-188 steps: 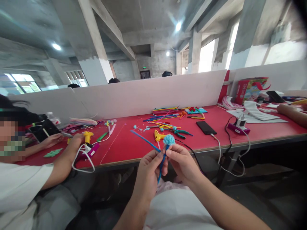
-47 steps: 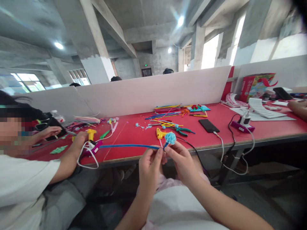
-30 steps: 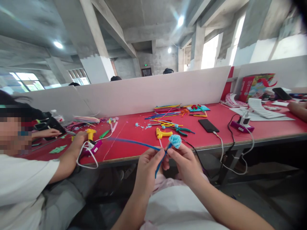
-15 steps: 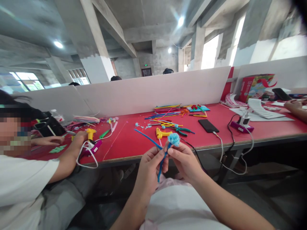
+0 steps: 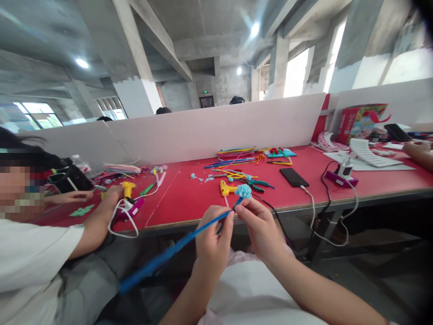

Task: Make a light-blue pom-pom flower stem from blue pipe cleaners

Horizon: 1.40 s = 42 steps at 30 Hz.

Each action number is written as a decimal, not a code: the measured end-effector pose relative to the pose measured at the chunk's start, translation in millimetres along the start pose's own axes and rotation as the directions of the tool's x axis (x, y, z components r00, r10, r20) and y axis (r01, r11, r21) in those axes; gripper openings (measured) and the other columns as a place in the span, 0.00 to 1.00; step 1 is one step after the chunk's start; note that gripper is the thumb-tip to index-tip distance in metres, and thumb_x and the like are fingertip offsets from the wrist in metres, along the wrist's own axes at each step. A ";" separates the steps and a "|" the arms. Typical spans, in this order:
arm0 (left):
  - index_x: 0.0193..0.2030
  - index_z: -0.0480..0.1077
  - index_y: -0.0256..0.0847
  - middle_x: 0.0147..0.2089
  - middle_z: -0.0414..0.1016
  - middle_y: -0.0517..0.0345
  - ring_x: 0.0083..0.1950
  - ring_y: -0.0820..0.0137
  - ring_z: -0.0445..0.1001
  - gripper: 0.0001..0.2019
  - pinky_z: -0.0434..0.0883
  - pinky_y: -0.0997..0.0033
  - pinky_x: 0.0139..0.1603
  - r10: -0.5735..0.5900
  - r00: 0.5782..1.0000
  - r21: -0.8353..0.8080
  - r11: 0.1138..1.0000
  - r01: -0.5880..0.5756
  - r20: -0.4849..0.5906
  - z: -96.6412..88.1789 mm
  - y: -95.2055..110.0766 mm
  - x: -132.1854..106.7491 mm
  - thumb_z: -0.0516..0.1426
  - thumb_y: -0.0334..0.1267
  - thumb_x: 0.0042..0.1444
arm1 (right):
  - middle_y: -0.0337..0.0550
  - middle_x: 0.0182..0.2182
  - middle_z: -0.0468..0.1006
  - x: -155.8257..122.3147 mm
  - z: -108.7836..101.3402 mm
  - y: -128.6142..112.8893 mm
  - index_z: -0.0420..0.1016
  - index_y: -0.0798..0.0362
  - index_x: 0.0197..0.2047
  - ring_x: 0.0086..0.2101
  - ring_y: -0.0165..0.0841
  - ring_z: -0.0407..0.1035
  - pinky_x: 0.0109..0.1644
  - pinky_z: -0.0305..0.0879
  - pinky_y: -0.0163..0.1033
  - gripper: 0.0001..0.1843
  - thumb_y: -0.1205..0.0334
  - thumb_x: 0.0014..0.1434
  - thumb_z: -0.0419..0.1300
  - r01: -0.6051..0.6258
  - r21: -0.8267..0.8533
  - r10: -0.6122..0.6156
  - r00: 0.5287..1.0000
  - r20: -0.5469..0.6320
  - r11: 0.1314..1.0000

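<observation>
Between my two hands is a small flower with a light-blue fluffy head [image 5: 243, 191] on a dark-blue pipe-cleaner stem. My left hand [image 5: 214, 239] pinches a long blue pipe cleaner [image 5: 182, 243] where it meets the stem; its free end reaches down to the left, blurred by motion. My right hand [image 5: 260, 223] is closed on the stem just under the flower head. The lower stem is mostly hidden by my fingers. Just behind the flower, a yellow glue gun [image 5: 227, 188] lies on the red table [image 5: 182, 203].
Pliers [image 5: 259, 184], several loose pipe cleaners [image 5: 233, 172] and light-blue scraps [image 5: 203, 177] lie farther back. A phone [image 5: 293, 178] and a purple power strip [image 5: 341, 178] with cables are at right. At left, a co-worker's arm [image 5: 96, 221] rests by another glue gun [image 5: 128, 189].
The long blue pipe cleaner has swung from pointing up-left to stretching down-left. The flower head has shifted slightly left and tilted with my hands.
</observation>
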<state>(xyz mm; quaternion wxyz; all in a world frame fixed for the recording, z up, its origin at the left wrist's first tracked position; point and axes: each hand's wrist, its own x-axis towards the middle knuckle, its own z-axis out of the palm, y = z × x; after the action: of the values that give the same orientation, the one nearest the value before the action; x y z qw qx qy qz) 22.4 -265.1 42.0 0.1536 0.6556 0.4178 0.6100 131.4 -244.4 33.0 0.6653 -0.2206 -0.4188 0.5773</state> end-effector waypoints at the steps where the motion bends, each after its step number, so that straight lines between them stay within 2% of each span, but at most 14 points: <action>1: 0.32 0.70 0.40 0.29 0.72 0.58 0.31 0.72 0.70 0.04 0.67 0.74 0.35 -0.101 0.995 -0.080 0.992 0.102 0.019 -0.3 2.5 0.9 0.56 0.36 0.55 | 0.34 0.23 0.69 -0.7 0.5 -0.5 0.71 0.52 0.26 0.25 0.28 0.62 0.32 0.60 0.34 0.07 0.61 0.51 0.64 -0.002 0.016 0.002 1.000 0.027 1.000; 4: 0.28 0.70 0.38 0.23 0.70 0.61 0.25 0.75 0.68 0.09 0.65 0.77 0.28 -0.363 0.922 -0.341 0.857 0.386 0.132 -1.7 7.6 4.1 0.57 0.40 0.54 | 0.35 0.22 0.70 -3.2 1.0 -0.6 0.71 0.51 0.28 0.23 0.29 0.64 0.29 0.63 0.36 0.05 0.61 0.53 0.62 -0.016 0.064 0.009 0.994 0.111 0.998; 6: 0.27 0.70 0.36 0.22 0.69 0.61 0.22 0.76 0.66 0.10 0.64 0.77 0.25 -0.452 0.862 -0.471 0.724 0.504 0.229 -2.6 8.0 6.1 0.58 0.41 0.53 | 0.35 0.21 0.70 -4.5 0.0 -0.3 0.71 0.51 0.29 0.21 0.30 0.65 0.26 0.64 0.37 0.05 0.61 0.54 0.61 -0.028 0.066 0.019 0.990 0.143 0.997; 10: 0.27 0.71 0.34 0.21 0.69 0.59 0.20 0.77 0.64 0.10 0.61 0.77 0.21 -0.486 0.769 -0.569 0.521 0.636 0.415 -3.8 6.0 8.1 0.58 0.40 0.53 | 0.34 0.19 0.70 -5.6 -3.7 -1.7 0.70 0.51 0.30 0.17 0.30 0.66 0.22 0.64 0.37 0.05 0.60 0.56 0.60 -0.066 0.053 0.053 0.976 0.210 0.996; 14: 0.27 0.71 0.34 0.21 0.67 0.60 0.19 0.79 0.62 0.10 0.58 0.79 0.20 -0.481 0.723 -0.570 0.448 0.689 0.496 -2.5 5.3 7.5 0.58 0.39 0.53 | 0.36 0.21 0.73 -5.4 -5.1 -4.5 0.70 0.52 0.30 0.16 0.30 0.67 0.21 0.65 0.36 0.06 0.60 0.55 0.60 -0.099 0.072 0.076 0.961 0.265 0.993; 16: 0.26 0.70 0.35 0.20 0.66 0.62 0.19 0.80 0.61 0.10 0.58 0.79 0.21 -0.484 0.750 -0.579 0.481 0.658 0.450 -0.2 4.9 6.4 0.58 0.40 0.54 | 0.35 0.22 0.72 -4.6 -4.2 -3.7 0.70 0.52 0.30 0.17 0.29 0.67 0.22 0.64 0.35 0.06 0.60 0.56 0.60 -0.106 0.080 0.082 0.962 0.259 0.991; 18: 0.25 0.69 0.37 0.20 0.66 0.63 0.21 0.79 0.62 0.11 0.59 0.79 0.23 -0.485 0.814 -0.551 0.605 0.575 0.319 2.2 4.0 4.7 0.57 0.41 0.54 | 0.34 0.21 0.71 -3.0 -2.9 -0.9 0.70 0.52 0.30 0.18 0.28 0.66 0.25 0.63 0.34 0.05 0.61 0.56 0.60 -0.084 0.071 0.069 0.977 0.201 0.994; 21: 0.24 0.70 0.39 0.22 0.69 0.61 0.24 0.75 0.66 0.10 0.62 0.77 0.28 -0.380 0.923 -0.307 0.872 0.382 0.070 3.9 2.1 1.1 0.58 0.40 0.53 | 0.33 0.22 0.70 -0.3 -2.1 4.6 0.70 0.51 0.29 0.23 0.27 0.65 0.30 0.63 0.33 0.05 0.63 0.53 0.63 -0.023 0.018 0.022 0.997 0.075 1.000; 23: 0.25 0.72 0.40 0.24 0.71 0.60 0.27 0.72 0.68 0.08 0.64 0.76 0.32 -0.254 0.967 -0.132 0.959 0.250 -0.014 3.7 1.3 -1.5 0.58 0.39 0.53 | 0.34 0.24 0.70 0.5 -2.9 6.4 0.70 0.52 0.28 0.26 0.27 0.64 0.33 0.62 0.33 0.06 0.62 0.51 0.64 0.010 -0.031 -0.009 0.999 0.031 0.999; 26: 0.28 0.72 0.40 0.26 0.72 0.59 0.30 0.71 0.69 0.07 0.65 0.76 0.34 -0.187 0.982 -0.106 0.977 0.187 0.009 3.1 0.8 -4.0 0.57 0.38 0.54 | 0.35 0.25 0.69 -0.2 -4.7 4.8 0.70 0.52 0.27 0.27 0.28 0.63 0.33 0.62 0.34 0.07 0.61 0.50 0.65 0.031 -0.099 -0.030 0.999 0.017 0.995; 30: 0.33 0.73 0.39 0.27 0.71 0.60 0.29 0.72 0.70 0.07 0.67 0.76 0.33 -0.278 0.954 -0.192 0.936 0.295 0.111 3.9 -0.8 -2.7 0.56 0.39 0.54 | 0.33 0.22 0.67 -2.1 -6.1 1.6 0.69 0.52 0.25 0.24 0.28 0.63 0.29 0.62 0.34 0.09 0.60 0.51 0.65 0.011 -0.103 -0.009 1.000 0.017 0.995; 33: 0.33 0.73 0.38 0.24 0.71 0.61 0.26 0.74 0.68 0.08 0.65 0.76 0.30 -0.395 0.897 -0.328 0.836 0.440 0.197 5.1 -4.0 -0.8 0.58 0.40 0.53 | 0.33 0.20 0.67 -3.2 -6.6 1.1 0.69 0.52 0.26 0.20 0.28 0.64 0.25 0.61 0.35 0.08 0.60 0.53 0.63 -0.006 -0.073 0.010 0.998 0.063 0.997; 37: 0.25 0.70 0.36 0.21 0.67 0.62 0.22 0.78 0.63 0.11 0.61 0.77 0.24 -0.478 0.807 -0.563 0.582 0.587 0.347 5.4 -8.7 0.6 0.58 0.40 0.53 | 0.34 0.20 0.69 -5.2 -6.4 -1.7 0.70 0.51 0.29 0.17 0.29 0.65 0.23 0.63 0.37 0.06 0.59 0.55 0.61 -0.004 -0.084 0.016 0.988 0.151 0.996; 42: 0.25 0.69 0.34 0.20 0.65 0.62 0.19 0.80 0.61 0.09 0.57 0.79 0.20 -0.489 0.708 -0.627 0.353 0.694 0.509 3.3 -11.7 2.2 0.59 0.38 0.52 | 0.34 0.20 0.70 -5.4 -8.0 -5.9 0.72 0.51 0.31 0.17 0.30 0.67 0.23 0.66 0.38 0.06 0.58 0.55 0.61 -0.050 -0.102 0.069 0.978 0.195 0.994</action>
<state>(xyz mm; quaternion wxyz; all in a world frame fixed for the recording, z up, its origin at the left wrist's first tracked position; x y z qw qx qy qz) 21.0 -255.4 34.4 0.6826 0.3860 0.2934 0.5467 141.4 -249.4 31.6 0.5913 -0.2061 -0.5037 0.5951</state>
